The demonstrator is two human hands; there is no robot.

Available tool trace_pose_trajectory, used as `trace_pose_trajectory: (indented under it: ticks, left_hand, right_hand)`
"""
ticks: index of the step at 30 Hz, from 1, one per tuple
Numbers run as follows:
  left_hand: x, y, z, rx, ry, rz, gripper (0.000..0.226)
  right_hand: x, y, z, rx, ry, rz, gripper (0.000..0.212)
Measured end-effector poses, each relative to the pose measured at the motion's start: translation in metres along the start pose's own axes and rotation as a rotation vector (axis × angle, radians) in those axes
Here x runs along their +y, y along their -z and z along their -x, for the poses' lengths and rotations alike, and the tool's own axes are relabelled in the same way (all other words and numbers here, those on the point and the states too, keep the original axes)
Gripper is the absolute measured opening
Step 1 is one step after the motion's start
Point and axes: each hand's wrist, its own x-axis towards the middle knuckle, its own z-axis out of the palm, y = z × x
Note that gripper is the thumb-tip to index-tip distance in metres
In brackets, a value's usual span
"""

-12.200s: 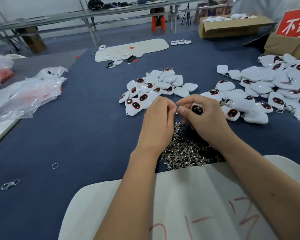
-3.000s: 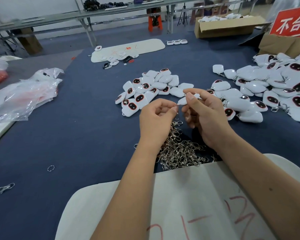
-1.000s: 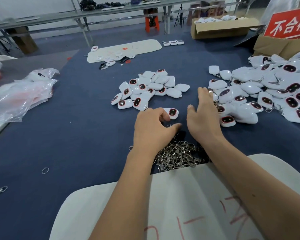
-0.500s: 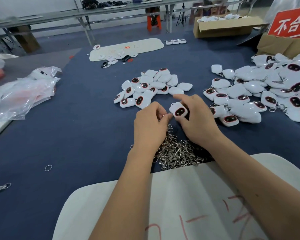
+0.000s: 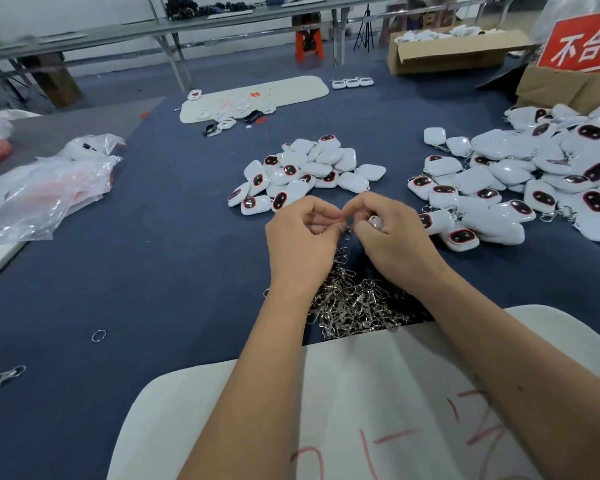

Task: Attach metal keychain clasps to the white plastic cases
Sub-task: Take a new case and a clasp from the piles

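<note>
My left hand (image 5: 303,244) and my right hand (image 5: 392,240) meet fingertip to fingertip above a heap of metal keychain clasps (image 5: 355,299). My right hand grips a white plastic case (image 5: 375,221), almost all of it hidden in the curled fingers. My left hand pinches a metal clasp (image 5: 347,232) between thumb and fingers, right against the case. A pile of white cases (image 5: 302,174) lies just beyond my hands. A larger pile of cases with clasps on them (image 5: 520,188) spreads to the right.
A white foam sheet with red marks (image 5: 343,403) lies under my forearms. Loose ring (image 5: 98,335) and clasp (image 5: 6,375) sit at the left on the blue cloth. Plastic bags (image 5: 49,192) lie far left. Cardboard boxes (image 5: 447,53) and a red sign (image 5: 582,43) stand at the back right.
My right hand has closed round the case it picked up and turned it, hiding its dark face. My left hand rose from the clasp heap with a clasp and met it.
</note>
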Motion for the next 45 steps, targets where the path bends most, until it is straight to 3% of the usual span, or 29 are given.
trace_pose_trajectory:
  ticks: [15,26,31,41,45]
  left_hand:
    - [-0.0015,-0.0026,-0.002,0.03,0.055,-0.009,0.021]
    - [-0.0023,-0.0013,-0.0044,0.035,0.004,0.055,0.027]
    - [-0.0022,-0.0024,-0.004,0.027,-0.029,0.033,0.015]
    - [-0.0018,-0.0044,-0.0011,0.009,-0.082,-0.045,0.027]
    - [-0.0005,-0.0032,-0.0016,0.035,-0.054,-0.008,0.015]
  right_hand:
    - [0.0094,-0.0024,-0.0042,0.099,-0.026,-0.038,0.006]
    - [0.0062,0.0011,-0.0025,0.038,0.027,-0.151,0.012]
    - [0.0056,0.0022,-0.003,0.032,0.035,-0.234,0.021]
    - [0.006,0.0013,-0.0038,0.03,0.014,-0.223,0.023]
    - [0.0049,0.0003,-0.0023,0.001,0.008,-0.278,0.02]
